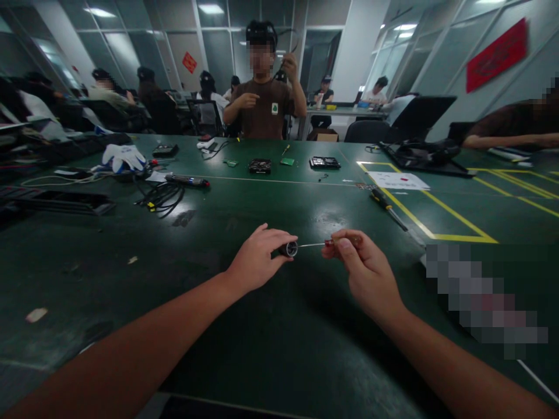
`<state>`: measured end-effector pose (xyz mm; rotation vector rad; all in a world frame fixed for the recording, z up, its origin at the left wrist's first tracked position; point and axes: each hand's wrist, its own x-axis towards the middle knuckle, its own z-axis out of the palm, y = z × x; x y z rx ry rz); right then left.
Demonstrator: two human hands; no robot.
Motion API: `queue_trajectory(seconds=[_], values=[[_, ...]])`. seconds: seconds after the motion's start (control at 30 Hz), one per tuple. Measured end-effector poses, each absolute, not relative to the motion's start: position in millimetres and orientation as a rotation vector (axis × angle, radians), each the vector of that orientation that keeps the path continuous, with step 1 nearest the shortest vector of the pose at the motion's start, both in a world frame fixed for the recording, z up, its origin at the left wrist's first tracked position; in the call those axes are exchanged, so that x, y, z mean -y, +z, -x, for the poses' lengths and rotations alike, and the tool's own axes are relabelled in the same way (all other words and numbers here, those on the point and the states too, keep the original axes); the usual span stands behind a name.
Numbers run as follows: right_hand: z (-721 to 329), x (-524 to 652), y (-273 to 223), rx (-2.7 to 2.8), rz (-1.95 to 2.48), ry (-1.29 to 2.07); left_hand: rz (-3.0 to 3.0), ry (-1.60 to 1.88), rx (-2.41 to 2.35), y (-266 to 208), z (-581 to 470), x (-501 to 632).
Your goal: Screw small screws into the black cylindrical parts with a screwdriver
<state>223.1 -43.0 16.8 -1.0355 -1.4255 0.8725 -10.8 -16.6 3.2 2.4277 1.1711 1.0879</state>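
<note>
Above the table's middle, my left hand (262, 256) is closed around a small dark cylindrical part (290, 249), whose round, open end with a pale rim faces right. My right hand (362, 262) grips the reddish handle of a small screwdriver (328, 242). Its thin metal shaft points left, with the tip at the rim of the cylindrical part. Whether the tip goes inside or only touches cannot be made out. Fingers cover most of the part's body and much of the handle.
On the green table (244, 349), a larger screwdriver (388, 206) lies by yellow tape (463, 238). Black cables (163, 198) and white gloves (124, 158) are at left. Black devices (260, 166) sit farther back. A person (264, 105) stands opposite; a pixelated object is at right.
</note>
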Motion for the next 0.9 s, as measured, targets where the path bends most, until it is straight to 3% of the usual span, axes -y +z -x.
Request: queue_trajectory(seconds=[0.27, 0.9], values=[[-230.5, 25.9, 13.8, 1.103, 1.006, 1.262, -2.466, 1.089, -1.206, 4.4, 12.4, 14.6], [-227.5, 41.6, 18.1, 1.487, 1.016, 0.821, -2.397, 1.050, -1.234, 5.3, 10.2, 16.5]])
